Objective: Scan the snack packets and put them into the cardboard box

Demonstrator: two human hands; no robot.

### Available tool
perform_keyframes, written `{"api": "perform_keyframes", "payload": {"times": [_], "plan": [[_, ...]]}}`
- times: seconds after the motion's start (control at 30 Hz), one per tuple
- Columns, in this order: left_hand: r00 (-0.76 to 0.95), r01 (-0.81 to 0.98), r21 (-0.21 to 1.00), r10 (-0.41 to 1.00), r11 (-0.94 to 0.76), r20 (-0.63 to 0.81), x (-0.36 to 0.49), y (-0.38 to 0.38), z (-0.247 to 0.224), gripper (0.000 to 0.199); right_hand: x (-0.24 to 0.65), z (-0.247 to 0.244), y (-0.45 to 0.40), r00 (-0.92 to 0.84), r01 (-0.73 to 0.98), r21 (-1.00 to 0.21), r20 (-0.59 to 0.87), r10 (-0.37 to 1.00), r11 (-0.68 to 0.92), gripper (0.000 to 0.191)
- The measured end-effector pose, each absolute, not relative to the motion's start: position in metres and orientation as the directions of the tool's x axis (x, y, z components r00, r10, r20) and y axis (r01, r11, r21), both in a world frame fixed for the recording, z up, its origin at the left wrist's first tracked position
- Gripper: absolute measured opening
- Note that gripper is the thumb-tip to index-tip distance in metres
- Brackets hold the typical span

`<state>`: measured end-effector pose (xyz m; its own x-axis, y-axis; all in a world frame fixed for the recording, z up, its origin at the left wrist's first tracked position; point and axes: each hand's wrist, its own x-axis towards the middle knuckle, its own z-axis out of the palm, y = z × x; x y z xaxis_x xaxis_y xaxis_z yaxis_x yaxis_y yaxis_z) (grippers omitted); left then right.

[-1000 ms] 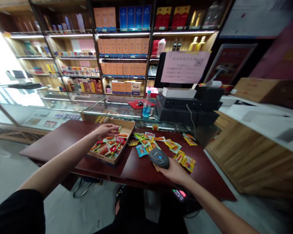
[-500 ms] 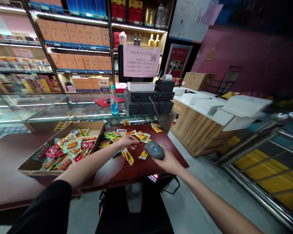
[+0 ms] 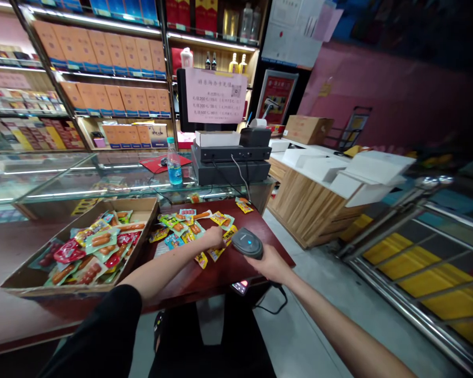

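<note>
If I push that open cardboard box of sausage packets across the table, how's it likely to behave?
The cardboard box looks low and wide, so it would probably slide rather than tip. Its thin walls may flex if pushed at one spot. The packets are heaped loose, so they could shift.

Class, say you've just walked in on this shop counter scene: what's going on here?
The right hand holds a dark grey handheld scanner showing a blue light. The left hand is down among small colourful plastic snack packets spread on a dark red table; whether it grips one is unclear. More packets lie in an open brown cardboard box to the left.
</note>
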<state>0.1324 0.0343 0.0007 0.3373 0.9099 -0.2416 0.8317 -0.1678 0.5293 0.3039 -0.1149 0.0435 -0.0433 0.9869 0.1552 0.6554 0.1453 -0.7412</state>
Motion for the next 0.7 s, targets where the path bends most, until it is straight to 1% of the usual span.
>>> {"api": "perform_keyframes", "payload": {"times": [0.1, 0.17, 0.23, 0.27, 0.33, 0.4, 0.47, 0.53, 0.7], "plan": [[0.441, 0.76, 0.617, 0.86, -0.205, -0.257, 0.111, 0.039, 0.005, 0.031, 0.3, 0.045, -0.114, -0.059, 0.646, -0.749, 0.143, 0.988, 0.147, 0.028], [0.468, 0.726, 0.667, 0.832, -0.17, -0.298, 0.092, 0.044, 0.011, 0.031, 0.296, 0.045, -0.113, -0.076, 0.63, -0.76, 0.146, 0.986, 0.161, 0.029], [0.426, 0.687, 0.725, 0.837, -0.052, -0.343, 0.071, 0.049, 0.02, 0.031, 0.291, 0.045, -0.11, -0.104, 0.609, -0.77, 0.16, 0.982, 0.19, 0.029], [0.392, 0.645, 0.764, 0.848, 0.022, -0.356, 0.06, 0.051, 0.025, 0.034, 0.288, 0.044, -0.109, -0.123, 0.597, -0.775, 0.166, 0.978, 0.206, 0.029], [0.346, 0.504, 0.851, 0.868, 0.149, -0.356, 0.038, 0.054, 0.04, 0.043, 0.28, 0.043, -0.105, -0.15, 0.58, -0.781, 0.179, 0.972, 0.233, 0.03], [0.331, 0.336, 0.915, 0.882, 0.221, -0.334, 0.014, 0.055, 0.055, 0.049, 0.269, 0.042, -0.1, -0.174, 0.572, -0.782, 0.178, 0.968, 0.247, 0.03], [0.308, 0.184, 0.951, 0.904, 0.249, -0.296, -0.01, 0.053, 0.07, 0.052, 0.254, 0.044, -0.095, -0.206, 0.573, -0.779, 0.164, 0.965, 0.254, 0.03], [0.251, 0.078, 0.966, 0.933, 0.246, -0.258, -0.034, 0.048, 0.082, 0.053, 0.236, 0.048, -0.09, -0.244, 0.571, -0.776, 0.152, 0.958, 0.269, 0.03], [0.098, -0.055, 0.971, 0.969, 0.235, -0.229, -0.073, 0.033, 0.092, 0.055, 0.193, 0.061, -0.08, -0.383, 0.5, -0.789, 0.168, 0.908, 0.357, 0.031]]}}
